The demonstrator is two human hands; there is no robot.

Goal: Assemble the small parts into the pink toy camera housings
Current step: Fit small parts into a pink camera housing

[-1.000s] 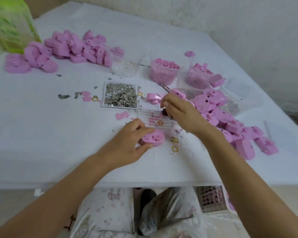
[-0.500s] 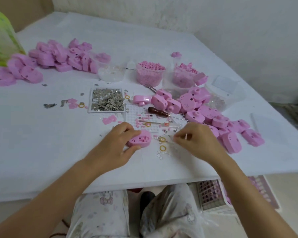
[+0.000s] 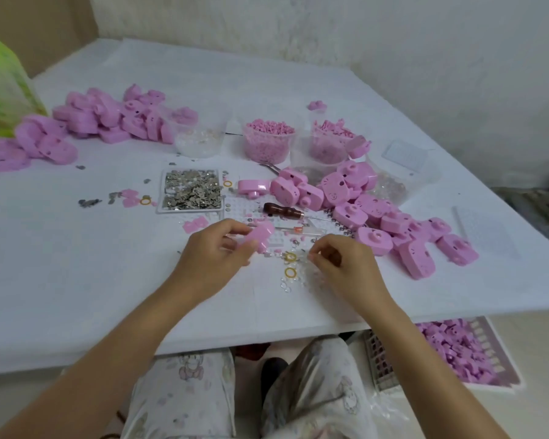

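White table [image 3: 76, 280]: layout unchanged. Pink housing [image 3: 262, 237] is now lifted off it and tilted, gripped in the left hand [image 3: 213, 264]; half a second ago it lay flat. Right hand [image 3: 346, 267] is beside the yellow rings [image 3: 290, 257], fingertips drawn together; I cannot tell whether it holds a part. Judgement: insertion is next.

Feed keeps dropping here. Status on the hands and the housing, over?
Left hand grips pink housing, tilted. Right hand curled by clear bits, catch unclear. Yellow rings loose between hands; wooden-handled tool lies beyond.
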